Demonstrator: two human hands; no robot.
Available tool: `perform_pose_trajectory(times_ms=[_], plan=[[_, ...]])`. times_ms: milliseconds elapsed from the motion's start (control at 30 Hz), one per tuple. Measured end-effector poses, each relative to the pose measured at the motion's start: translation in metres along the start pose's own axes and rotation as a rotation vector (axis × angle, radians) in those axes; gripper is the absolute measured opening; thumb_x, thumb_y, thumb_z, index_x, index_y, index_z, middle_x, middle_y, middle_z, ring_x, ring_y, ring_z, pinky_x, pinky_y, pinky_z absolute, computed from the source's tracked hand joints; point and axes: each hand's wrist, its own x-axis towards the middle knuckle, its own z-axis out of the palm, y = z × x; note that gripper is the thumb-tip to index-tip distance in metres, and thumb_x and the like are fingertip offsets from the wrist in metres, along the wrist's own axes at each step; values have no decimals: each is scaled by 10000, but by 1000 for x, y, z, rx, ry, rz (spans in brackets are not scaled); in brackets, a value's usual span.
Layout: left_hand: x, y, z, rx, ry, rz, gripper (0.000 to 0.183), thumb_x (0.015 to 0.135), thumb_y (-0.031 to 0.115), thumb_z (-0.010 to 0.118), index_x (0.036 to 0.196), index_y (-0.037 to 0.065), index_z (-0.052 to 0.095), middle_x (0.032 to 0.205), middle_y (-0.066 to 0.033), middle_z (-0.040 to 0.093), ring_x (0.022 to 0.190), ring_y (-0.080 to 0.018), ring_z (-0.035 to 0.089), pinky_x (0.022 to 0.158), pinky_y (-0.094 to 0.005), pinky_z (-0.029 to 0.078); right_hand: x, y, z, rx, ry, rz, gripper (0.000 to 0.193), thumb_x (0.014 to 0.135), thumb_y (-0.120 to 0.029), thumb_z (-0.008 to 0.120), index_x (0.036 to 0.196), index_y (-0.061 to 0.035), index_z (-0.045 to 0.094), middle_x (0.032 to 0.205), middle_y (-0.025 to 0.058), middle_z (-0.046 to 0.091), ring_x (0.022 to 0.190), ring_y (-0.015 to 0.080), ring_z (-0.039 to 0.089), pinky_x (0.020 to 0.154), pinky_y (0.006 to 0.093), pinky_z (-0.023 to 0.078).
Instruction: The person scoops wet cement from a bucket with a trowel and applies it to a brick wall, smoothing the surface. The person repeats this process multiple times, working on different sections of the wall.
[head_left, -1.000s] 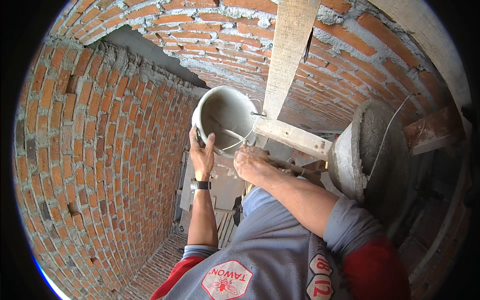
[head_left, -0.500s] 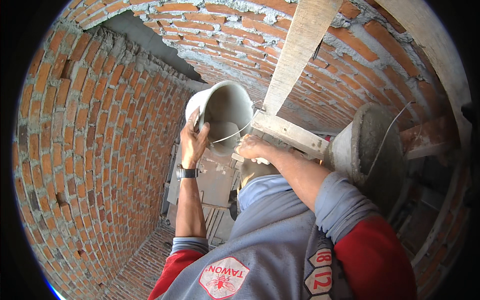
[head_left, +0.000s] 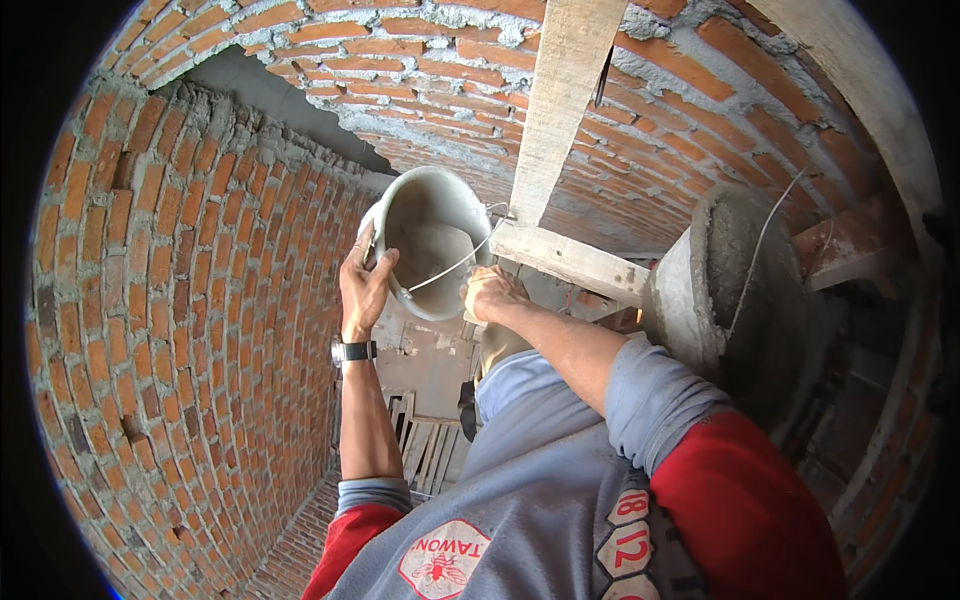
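A grey, mortar-smeared bucket (head_left: pixel 430 235) with a thin wire handle is held up high, its mouth tipped toward me and wet grey mortar showing inside. My left hand (head_left: pixel 365 285), with a watch on the wrist, grips the bucket's left rim. My right hand (head_left: pixel 490 295) is closed against its lower right edge, next to a wooden crossbeam (head_left: pixel 570 262). What the right fingers clasp is partly hidden.
A second mortar-coated bucket (head_left: pixel 735 290) sits on the right at beam level. An upright wooden plank (head_left: pixel 565 110) rises behind the held bucket. A red brick wall (head_left: pixel 150 330) curves on the left, and a brick vault (head_left: pixel 450 60) spans above. Wooden pallets (head_left: pixel 425 455) lie far below.
Both hands have stayed on the bucket. The bucket has tipped so that more of its inside faces me, and my left hand sits higher on its rim.
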Motion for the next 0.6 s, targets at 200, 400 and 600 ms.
perform_pose_trajectory(times_ms=[200,400,600], plan=[[-1,1,0,281,50,170,570,946,144,730,1478,40,555,1123,-78,701,740,-79,583,660,-265,515,0,-11,12,-27,94,-79,467,1016,-385,520,1318,-36,589,1169,154,728,1086,310,709,903,437,571],[10,-1,-3,243,128,118,540,928,171,697,1431,8,592,1030,-87,709,803,-124,627,722,-296,534,-4,-16,11,3,95,35,505,1003,-305,521,1359,52,500,1214,208,705,1128,348,690,959,459,564],[5,-9,3,87,56,-52,560,931,140,690,1455,-10,562,1215,-103,702,1022,-136,638,930,-298,514,3,-18,3,-66,29,59,412,1025,-193,467,1382,10,512,1288,197,689,1186,332,683,956,410,584]])
